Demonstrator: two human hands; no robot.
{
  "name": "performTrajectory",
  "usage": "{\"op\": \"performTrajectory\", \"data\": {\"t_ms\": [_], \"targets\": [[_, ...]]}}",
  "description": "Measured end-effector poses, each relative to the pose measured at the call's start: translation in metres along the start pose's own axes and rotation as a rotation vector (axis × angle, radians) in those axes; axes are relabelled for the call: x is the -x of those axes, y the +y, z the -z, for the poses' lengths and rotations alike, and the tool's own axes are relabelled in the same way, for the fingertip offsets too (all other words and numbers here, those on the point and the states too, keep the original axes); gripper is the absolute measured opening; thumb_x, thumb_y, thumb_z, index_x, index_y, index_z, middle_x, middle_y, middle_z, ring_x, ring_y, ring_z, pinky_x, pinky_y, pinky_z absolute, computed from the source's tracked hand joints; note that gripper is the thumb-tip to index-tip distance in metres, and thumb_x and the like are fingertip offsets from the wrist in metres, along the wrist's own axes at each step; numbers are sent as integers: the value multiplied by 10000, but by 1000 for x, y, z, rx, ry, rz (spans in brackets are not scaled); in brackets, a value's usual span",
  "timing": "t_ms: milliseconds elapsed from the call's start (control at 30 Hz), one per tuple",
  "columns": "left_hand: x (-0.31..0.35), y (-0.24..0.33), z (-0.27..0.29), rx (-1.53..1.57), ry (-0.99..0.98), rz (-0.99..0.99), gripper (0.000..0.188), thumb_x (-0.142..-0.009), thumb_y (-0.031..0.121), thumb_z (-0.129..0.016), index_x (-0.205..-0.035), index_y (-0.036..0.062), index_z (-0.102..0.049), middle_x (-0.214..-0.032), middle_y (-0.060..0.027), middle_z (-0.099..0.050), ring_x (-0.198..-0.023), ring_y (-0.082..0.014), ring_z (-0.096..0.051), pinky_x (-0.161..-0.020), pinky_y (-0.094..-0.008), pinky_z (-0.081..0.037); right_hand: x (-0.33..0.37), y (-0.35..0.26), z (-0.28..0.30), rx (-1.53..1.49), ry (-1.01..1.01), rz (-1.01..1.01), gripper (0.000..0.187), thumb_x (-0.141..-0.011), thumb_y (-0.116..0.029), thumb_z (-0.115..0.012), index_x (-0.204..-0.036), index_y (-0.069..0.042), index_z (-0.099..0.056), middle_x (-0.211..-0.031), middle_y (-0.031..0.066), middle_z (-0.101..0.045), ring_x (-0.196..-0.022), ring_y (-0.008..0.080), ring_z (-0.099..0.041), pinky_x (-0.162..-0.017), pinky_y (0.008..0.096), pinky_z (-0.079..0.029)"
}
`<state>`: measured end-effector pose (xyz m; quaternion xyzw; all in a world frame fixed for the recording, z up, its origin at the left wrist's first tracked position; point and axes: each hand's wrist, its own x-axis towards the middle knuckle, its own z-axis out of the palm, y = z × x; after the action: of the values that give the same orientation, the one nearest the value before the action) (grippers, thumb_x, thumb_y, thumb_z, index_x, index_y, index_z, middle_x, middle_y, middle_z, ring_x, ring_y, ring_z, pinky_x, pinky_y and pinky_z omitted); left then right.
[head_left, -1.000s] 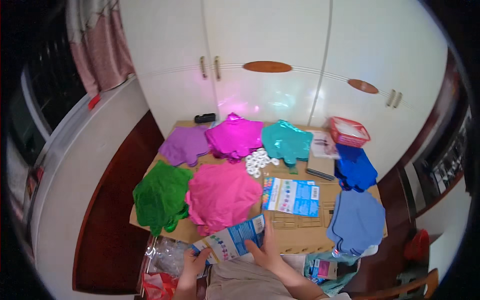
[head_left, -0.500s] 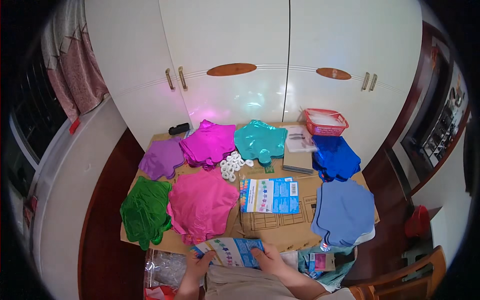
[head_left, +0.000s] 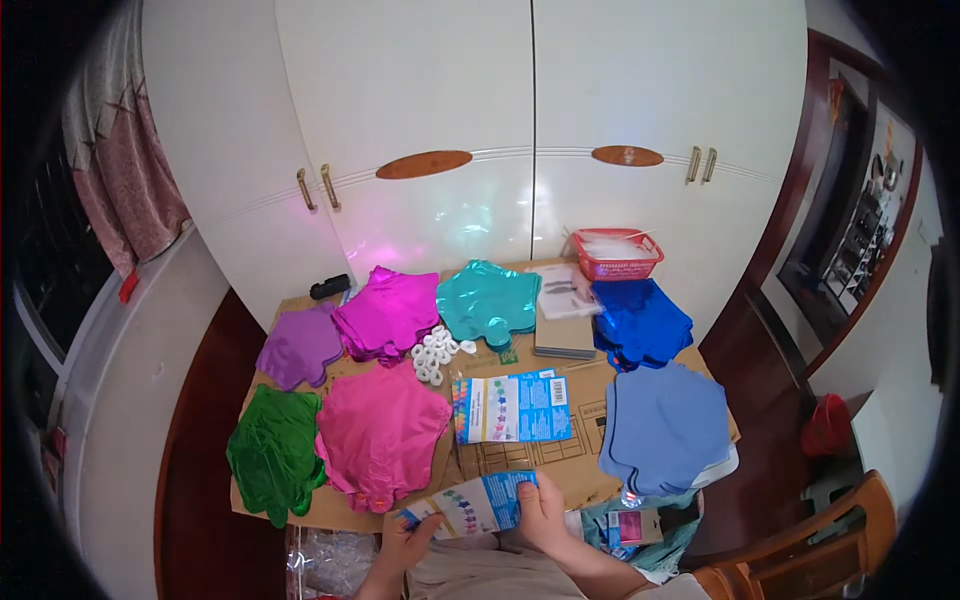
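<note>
The left hand pinched the left end of a flat, blue-and-white printed card, thumb on top, and the right hand gripped its right end. The card was at the near edge of the brown cardboard-covered tabletop, slanting more than half a second earlier, its right end farther away. The view had swung right, while the layout on the tabletop stayed the same.

From left to right lay a shiny green foil stack, with a purple stack beyond it; a wide pink stack, with a magenta foil stack behind; small white rings; a teal foil stack; a second printed card; a red plastic basket at the far side; a deep-blue foil stack; and a grey-blue stack nearer. Hands and held card hid part of the tabletop's near edge.
</note>
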<state>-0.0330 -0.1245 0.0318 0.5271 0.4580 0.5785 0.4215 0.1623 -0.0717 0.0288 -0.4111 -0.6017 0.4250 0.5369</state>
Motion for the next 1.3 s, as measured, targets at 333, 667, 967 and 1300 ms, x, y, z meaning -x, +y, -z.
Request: {"op": "performTrajectory", "data": {"t_ms": [333, 667, 967, 1300], "targets": [[-32, -1, -1, -166, -417, 165, 180, -851, 131, -558, -995, 33, -604, -807, -62, -642, -686, -116, -596, -572, -244, -448, -26, 11, 37, 89, 11, -103, 289, -920, -266, -452, -941, 0, -564, -680, 61, -547, -621, 131, -506, -580, 284, -419], [-149, 15, -47, -1258, -321, -846, 286, -705, 114, -564, -991, 123, -563, -828, -60, -591, -668, -192, -605, -492, -284, -476, -220, 84, 142, 1120, -148, 547, 303, -748, -238, -595, -1030, -129, -593, -925, 106, -618, -871, 280, -590, -744, 393, -472], [-171, -4, -97, -1386, -375, -962, 287, -700, 133, -565, -987, 127, -563, -844, -37, -582, -703, -164, -613, -521, -268, -483, -249, 85, 150, 1282, -487, 222, 252, -756, -208, -539, -992, -190, -626, -902, 73, -634, -871, 273, -596, -733, 396, -479], [-167, -9, -53, -609, -323, -284, 298, -825, 124, -549, -1121, 108, -588, -956, -120, -642, -750, -214, -643, -598, -291, -498, -183, 39, 159, 281, -685, 314, 539, -733, -77, -661, -1216, -32, -426, -1162, 128, -532, -1067, 200, -502, -869, 322, -413]]}}
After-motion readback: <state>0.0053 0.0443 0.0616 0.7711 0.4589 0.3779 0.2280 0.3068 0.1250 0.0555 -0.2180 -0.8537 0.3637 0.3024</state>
